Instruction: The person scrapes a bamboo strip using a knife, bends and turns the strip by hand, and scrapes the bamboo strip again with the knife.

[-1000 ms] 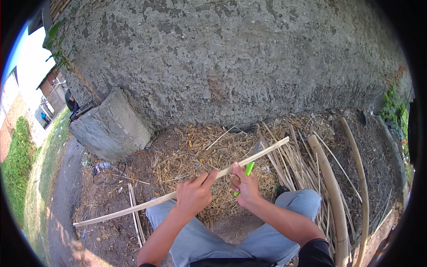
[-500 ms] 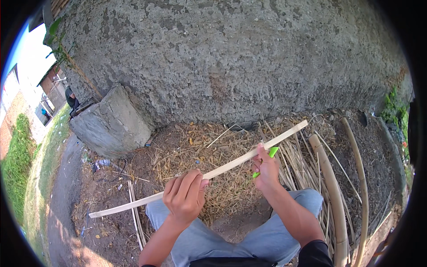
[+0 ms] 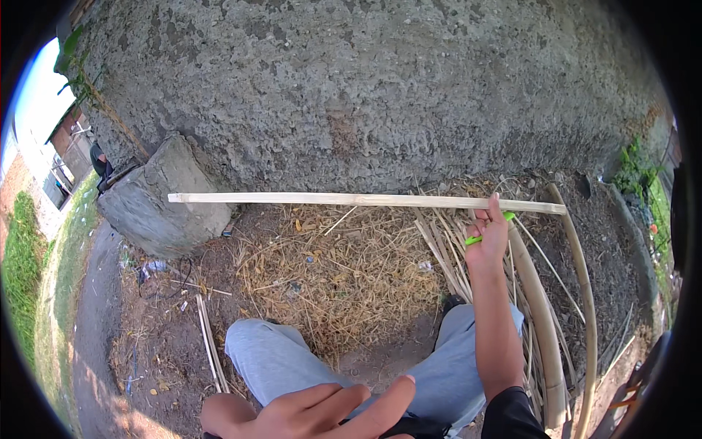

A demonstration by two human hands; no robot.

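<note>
The two hands are well apart. The bare right hand (image 3: 490, 233) is closed around the right part of a long, flat, pale bamboo strip (image 3: 351, 199), its thumb pressed along the strip. In the same grip sits a bright green tool handle (image 3: 474, 240), showing on both sides of the fingers; the rest of the tool is hidden. The strip is held up off the ground, nearly level from left to right. In the view its left end overlaps a rough grey concrete block (image 3: 157, 197), and its right end meets the top of a slender, curved tan pole (image 3: 585, 285); whether they touch I cannot tell.

The bare left hand (image 3: 314, 413) is over the lap, fingers loosely extended to the right, partly cut off by the lower edge of the view.

Beyond the light blue jeans (image 3: 278, 351), dry yellowish straw and shavings (image 3: 344, 285) cover the brown earth ground (image 3: 161, 351) toward its far edge, at the rough grey wall (image 3: 351, 95). Toward the ground's right edge lie a pile of thin split bamboo strips (image 3: 442, 256) and a thick tan bamboo pole (image 3: 537, 322), beside the slender one. Toward its left edge lie two narrow pale slats (image 3: 208, 344).
</note>
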